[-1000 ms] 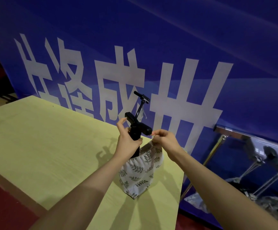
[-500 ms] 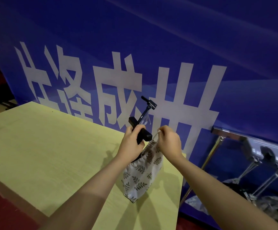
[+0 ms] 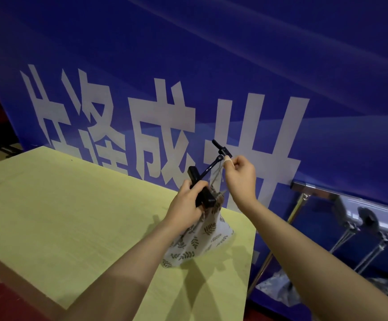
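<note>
Head view looks down along a person's two bare arms, stretched over a pale yellow-green wooden table [image 3: 72, 205]. The left hand [image 3: 186, 205] has its fingers curled tight round the block-shaped lower part of a black jointed stand [image 3: 208, 173], right at the mouth of a white cloth drawstring pouch printed with dark leaf sprigs [image 3: 200, 242]. The pouch sits on the table near its far right corner; the stand's lower end is hidden in it, and its thin rod slants up to the right. The right hand [image 3: 240, 176] is raised beside the top of that rod, thumb and forefinger pinching a thin cord [image 3: 219, 176] that runs down to the pouch's gathered mouth. Behind hangs a blue banner with large white characters [image 3: 211, 54], with chrome poles [image 3: 297, 207] below it at the right.
</note>
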A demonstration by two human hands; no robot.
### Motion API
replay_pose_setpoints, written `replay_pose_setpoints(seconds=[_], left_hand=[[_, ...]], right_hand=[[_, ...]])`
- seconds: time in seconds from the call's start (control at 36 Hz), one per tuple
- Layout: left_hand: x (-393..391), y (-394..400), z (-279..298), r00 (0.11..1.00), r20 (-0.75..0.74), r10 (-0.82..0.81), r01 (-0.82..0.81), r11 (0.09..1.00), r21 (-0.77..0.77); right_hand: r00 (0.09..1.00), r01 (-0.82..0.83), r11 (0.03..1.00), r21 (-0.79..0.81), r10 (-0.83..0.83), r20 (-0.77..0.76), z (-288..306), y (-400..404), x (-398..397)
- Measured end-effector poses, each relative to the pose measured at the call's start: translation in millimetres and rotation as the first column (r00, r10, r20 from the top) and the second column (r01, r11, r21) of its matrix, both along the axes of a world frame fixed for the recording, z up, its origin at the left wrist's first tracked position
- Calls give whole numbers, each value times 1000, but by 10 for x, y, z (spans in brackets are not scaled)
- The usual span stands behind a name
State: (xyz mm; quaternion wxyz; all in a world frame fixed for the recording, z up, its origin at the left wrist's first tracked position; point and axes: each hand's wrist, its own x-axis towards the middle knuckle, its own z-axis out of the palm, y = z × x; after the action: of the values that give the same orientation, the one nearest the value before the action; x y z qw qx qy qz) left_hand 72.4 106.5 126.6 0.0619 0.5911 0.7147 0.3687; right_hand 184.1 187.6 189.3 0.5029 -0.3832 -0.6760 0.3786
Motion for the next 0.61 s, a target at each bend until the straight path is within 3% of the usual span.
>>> replay_pose_setpoints(seconds=[0.11, 0.25, 0.44, 0.61], left_hand=[[15, 27, 7, 1000, 0, -6, 6, 1000, -20], [8, 30, 8, 1000, 0, -13, 13, 1000, -25], [-1, -89, 68, 980, -162, 116, -113, 993, 29], [-102, -167, 232, 953, -302, -28, 47, 997, 58]], right_hand=[[992, -53, 979, 196, 29, 122, 94, 18, 16], [967, -83, 879, 469, -43, 251, 94, 24, 29], [982, -80, 966, 247, 34, 185, 173, 12, -8], [988, -132, 979, 155, 118, 96, 297, 0, -85]])
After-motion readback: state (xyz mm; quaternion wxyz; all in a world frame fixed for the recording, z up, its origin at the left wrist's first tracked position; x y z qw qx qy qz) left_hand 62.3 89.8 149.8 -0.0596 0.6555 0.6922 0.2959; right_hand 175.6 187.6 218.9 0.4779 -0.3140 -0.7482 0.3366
